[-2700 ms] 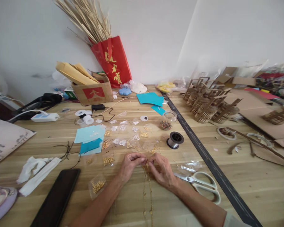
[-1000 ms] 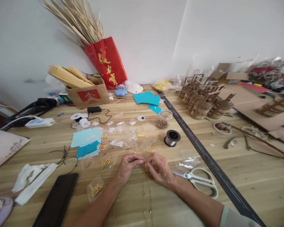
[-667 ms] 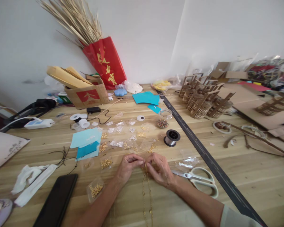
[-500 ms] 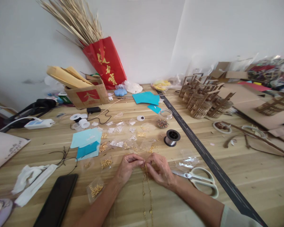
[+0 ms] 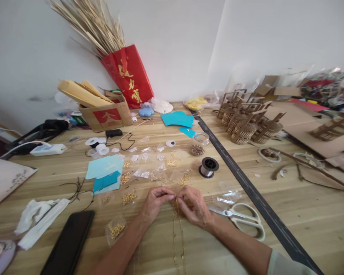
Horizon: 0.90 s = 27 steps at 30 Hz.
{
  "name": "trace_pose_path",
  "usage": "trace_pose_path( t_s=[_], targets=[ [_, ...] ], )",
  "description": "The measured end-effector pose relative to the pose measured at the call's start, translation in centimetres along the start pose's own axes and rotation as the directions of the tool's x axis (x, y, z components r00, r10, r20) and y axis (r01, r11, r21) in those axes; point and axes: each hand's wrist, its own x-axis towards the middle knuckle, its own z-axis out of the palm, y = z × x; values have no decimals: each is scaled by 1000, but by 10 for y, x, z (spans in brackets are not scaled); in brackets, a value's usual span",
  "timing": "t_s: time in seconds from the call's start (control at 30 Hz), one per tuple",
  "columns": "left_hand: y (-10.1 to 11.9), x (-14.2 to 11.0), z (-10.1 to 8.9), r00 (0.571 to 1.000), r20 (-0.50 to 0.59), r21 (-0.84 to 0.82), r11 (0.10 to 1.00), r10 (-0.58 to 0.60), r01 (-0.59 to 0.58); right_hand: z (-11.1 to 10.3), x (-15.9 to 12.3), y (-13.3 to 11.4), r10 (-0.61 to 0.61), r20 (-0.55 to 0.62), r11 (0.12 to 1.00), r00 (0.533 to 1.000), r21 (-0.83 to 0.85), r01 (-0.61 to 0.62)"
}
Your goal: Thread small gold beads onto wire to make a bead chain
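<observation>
My left hand [image 5: 155, 202] and my right hand [image 5: 195, 206] meet fingertip to fingertip over the wooden table [image 5: 304, 214]. Both are pinched on the top of a thin gold bead chain [image 5: 178, 233] that trails toward me along the table. Just beyond my fingers lie several small clear bags of gold and silver beads [image 5: 149, 168]. Another bag of gold beads [image 5: 116, 228] lies by my left forearm.
White-handled scissors [image 5: 243, 219] lie right of my right hand, a spool of wire [image 5: 208, 167] and a bead jar [image 5: 197, 147] beyond. A black phone [image 5: 68, 244] lies near left, blue paper [image 5: 104, 172] beyond it. A black strip [image 5: 246, 187] crosses the table; cardboard baskets [image 5: 246, 126] stand far right.
My hands stay pinched together on the chain in the same spot. Only the camera has shifted slightly.
</observation>
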Motion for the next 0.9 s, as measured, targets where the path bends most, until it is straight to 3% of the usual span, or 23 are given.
trace_pose_path(
  t_s=[0.9],
  targets=[
    [2, -1, 1, 1000, -8, 43, 999, 10, -9, 0, 2, -1, 13, 9, 1000, 1000, -16, -13]
  ],
)
